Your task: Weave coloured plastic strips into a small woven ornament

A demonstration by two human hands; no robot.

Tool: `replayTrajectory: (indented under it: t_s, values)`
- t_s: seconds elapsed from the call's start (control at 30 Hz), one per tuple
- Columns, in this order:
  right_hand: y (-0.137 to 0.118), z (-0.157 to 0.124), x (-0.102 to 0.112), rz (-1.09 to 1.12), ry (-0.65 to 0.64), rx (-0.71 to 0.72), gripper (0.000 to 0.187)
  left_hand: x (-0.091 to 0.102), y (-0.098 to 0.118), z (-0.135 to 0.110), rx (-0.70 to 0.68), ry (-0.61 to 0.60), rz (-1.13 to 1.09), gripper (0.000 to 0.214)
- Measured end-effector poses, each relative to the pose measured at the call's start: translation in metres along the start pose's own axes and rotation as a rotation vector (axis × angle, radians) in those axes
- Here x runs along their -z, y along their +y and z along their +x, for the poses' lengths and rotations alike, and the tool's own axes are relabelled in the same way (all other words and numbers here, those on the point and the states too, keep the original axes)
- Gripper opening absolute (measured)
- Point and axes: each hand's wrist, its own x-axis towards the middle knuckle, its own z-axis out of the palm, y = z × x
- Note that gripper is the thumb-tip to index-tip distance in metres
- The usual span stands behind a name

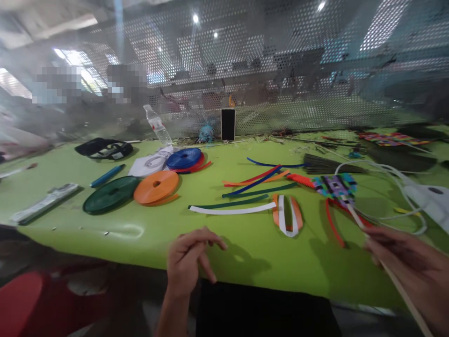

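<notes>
My right hand [396,252] is closed round a thin pale stick [358,217]. At the stick's far end is a small woven piece [335,186] in purple, turquoise, black and other colours, with a red part [301,180] at its left. Red strips [335,224] lie just below that piece. Over the table's front edge, my left hand [191,252] hangs with its fingers apart and nothing in them. Beyond it are a white strip [231,211], green strips [259,190], blue, red and orange strips, and an orange-and-white strip loop [287,215].
Rolls of orange [164,182], green [112,193] and blue strip [184,158] lie left of centre, near a blue pen [107,175]. A phone [228,124] and a tilted bottle [157,125] stand at the back mesh. A white power strip with cable [430,199] lies right.
</notes>
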Motion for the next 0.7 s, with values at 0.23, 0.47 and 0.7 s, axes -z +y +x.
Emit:
replayTrajectory:
  t_s: [0.23, 0.47, 0.7]
  values:
    - [-0.002, 0.012, 0.0, 0.229, -0.218, -0.125, 0.049, -0.001, -0.003, -0.002, -0.025, 0.143, -0.025, 0.026]
    - [0.009, 0.017, 0.008, 0.152, -0.385, 0.071, 0.054, 0.001, -0.007, 0.002, -0.041, -0.04, 0.143, 0.027]
    - [-0.003, 0.013, 0.007, 0.17, -0.351, -0.017, 0.054, -0.002, -0.012, 0.002, -0.193, -0.187, 0.463, 0.03]
